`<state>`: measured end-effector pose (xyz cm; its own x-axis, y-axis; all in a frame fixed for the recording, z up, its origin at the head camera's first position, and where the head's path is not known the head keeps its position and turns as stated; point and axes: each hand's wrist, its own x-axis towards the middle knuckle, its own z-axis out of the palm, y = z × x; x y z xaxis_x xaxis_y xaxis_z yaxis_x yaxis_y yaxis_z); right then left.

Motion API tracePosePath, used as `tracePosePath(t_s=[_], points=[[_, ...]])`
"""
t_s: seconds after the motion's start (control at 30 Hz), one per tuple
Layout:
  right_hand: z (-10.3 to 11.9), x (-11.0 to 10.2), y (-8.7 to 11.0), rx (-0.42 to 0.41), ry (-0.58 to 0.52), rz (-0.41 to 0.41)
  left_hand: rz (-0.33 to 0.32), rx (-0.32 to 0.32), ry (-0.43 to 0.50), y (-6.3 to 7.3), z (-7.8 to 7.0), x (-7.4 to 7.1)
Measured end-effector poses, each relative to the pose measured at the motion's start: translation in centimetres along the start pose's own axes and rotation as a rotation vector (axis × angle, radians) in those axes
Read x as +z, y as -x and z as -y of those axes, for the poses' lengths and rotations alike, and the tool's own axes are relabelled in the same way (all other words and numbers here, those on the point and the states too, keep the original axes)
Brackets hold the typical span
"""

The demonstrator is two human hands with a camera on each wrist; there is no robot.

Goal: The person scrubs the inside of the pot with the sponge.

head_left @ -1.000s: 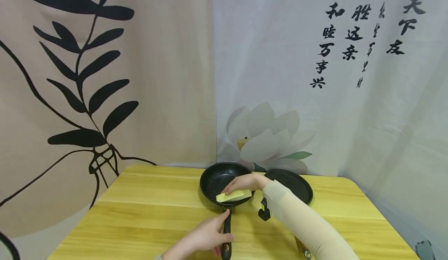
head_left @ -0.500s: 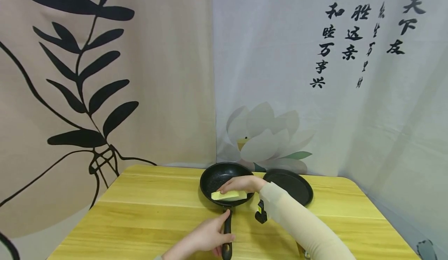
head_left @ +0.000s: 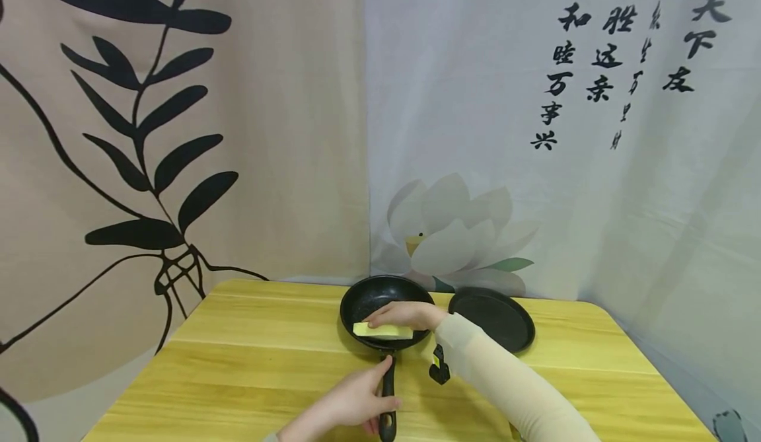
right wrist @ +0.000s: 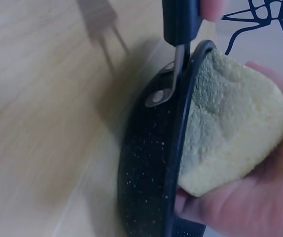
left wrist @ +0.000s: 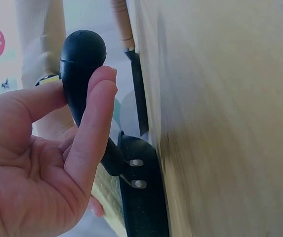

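A black frying pan (head_left: 364, 300) sits on the wooden table, its handle toward me. My left hand (head_left: 362, 396) grips that handle (head_left: 388, 423), thumb along the top; in the left wrist view the fingers (left wrist: 94, 123) curl about it from below. My right hand (head_left: 407, 314) holds a pale yellow sponge (head_left: 380, 331) inside the pan, near the handle side. Close up in the right wrist view, the sponge (right wrist: 240, 118) has a greyish smudged face and lies against the pan's rim (right wrist: 183, 128). Part of the pan's inside is hidden behind the hand.
A flat black pan (head_left: 496, 316) lies to the right, partly behind my right sleeve (head_left: 505, 376). Its wooden handle (left wrist: 123, 24) shows in the left wrist view. A black wrist device (head_left: 439, 366) hangs below my right wrist. A printed curtain (head_left: 297, 131) stands behind the table.
My right hand has slid the sponge leftward across the near part of the frying pan. My left hand stays on the handle, and the pan has not visibly moved on the table.
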<state>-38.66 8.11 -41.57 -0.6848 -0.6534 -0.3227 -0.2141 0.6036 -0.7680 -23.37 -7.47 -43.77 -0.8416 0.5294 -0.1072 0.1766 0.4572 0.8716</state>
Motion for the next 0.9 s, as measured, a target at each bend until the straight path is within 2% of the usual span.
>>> tracePosePath(t_s=[0.13, 0.3, 0.53, 0.73, 0.9], points=[[0.1, 0.1, -0.1, -0.011, 0.064, -0.007, 0.0, 0.001, 0.012, 0.1, -0.1, 0.0], [0.3, -0.4, 0.2, 0.016, 0.144, 0.02, 0.003, -0.006, 0.02, 0.1, -0.2, 0.0], [0.5, -0.6, 0.3, 0.014, 0.039, 0.063, 0.005, -0.016, 0.011, -0.1, -0.1, 0.0], [0.8, 0.0, -0.2, 0.023, 0.022, 0.015, 0.0, -0.012, 0.015, -0.1, 0.1, 0.0], [0.9, 0.6, -0.9, 0.02, 0.028, -0.023, 0.025, -0.001, 0.019, 0.1, 0.0, -0.3]])
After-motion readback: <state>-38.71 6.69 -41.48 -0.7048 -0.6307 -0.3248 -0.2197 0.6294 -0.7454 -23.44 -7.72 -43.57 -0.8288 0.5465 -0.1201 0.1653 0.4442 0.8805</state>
